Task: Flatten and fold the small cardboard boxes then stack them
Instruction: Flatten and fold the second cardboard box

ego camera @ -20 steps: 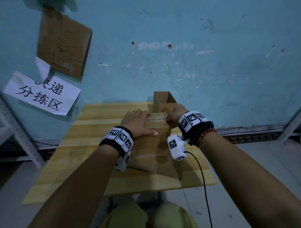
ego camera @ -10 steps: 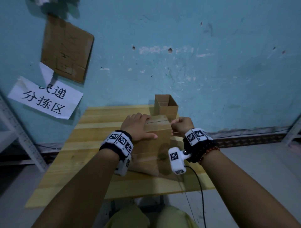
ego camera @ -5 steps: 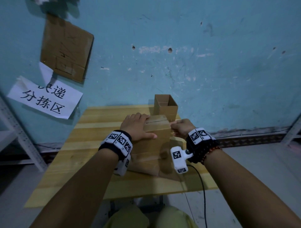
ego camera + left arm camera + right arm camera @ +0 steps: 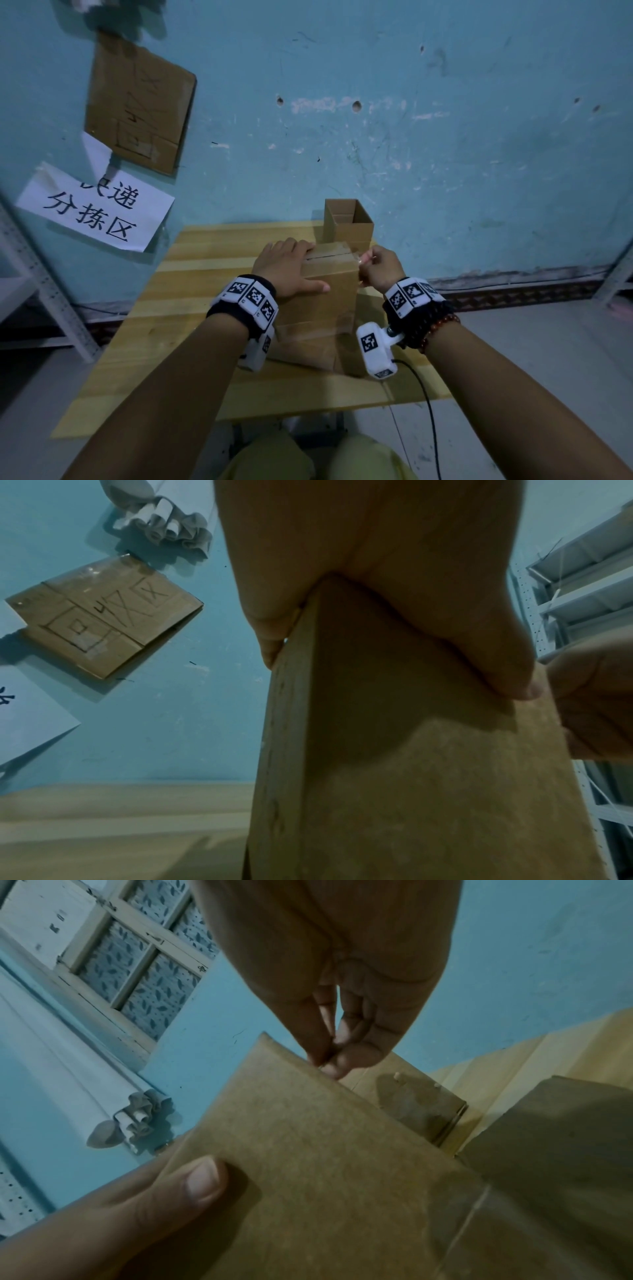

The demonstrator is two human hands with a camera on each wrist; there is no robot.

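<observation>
1. The wooden table stands against the blue wall and carries all the cardboard. It gives a firm, flat bed to press panels down on.
2. The sealed box stands upright near the middle of the table, on top of what look like flattened cardboard pieces. It looks light and fairly stiff: the panels should hold shape until the seams are freed, then fold along their creases. The bare faces look dry and matte, so not slippery.
3. The open box stands just behind it, near the wall, top flaps up, waiting its turn. Its thin walls would crush easily if squeezed mid-panel, so the corners are the better hold.
4. The left hand lies over the sealed box's top left edge, fingers across the top and thumb down the front face, steadying it. That is a sound place to brace, since the edge is the stiffest part.
5. The right hand is curled at the top right corner, thumb and fingertips pinched together on something thin there, probably the end of the clear tape; the tape itself is hard to make out. Tape is thin and may tear, so a slow, low peel along the seam seems wise.
</observation>
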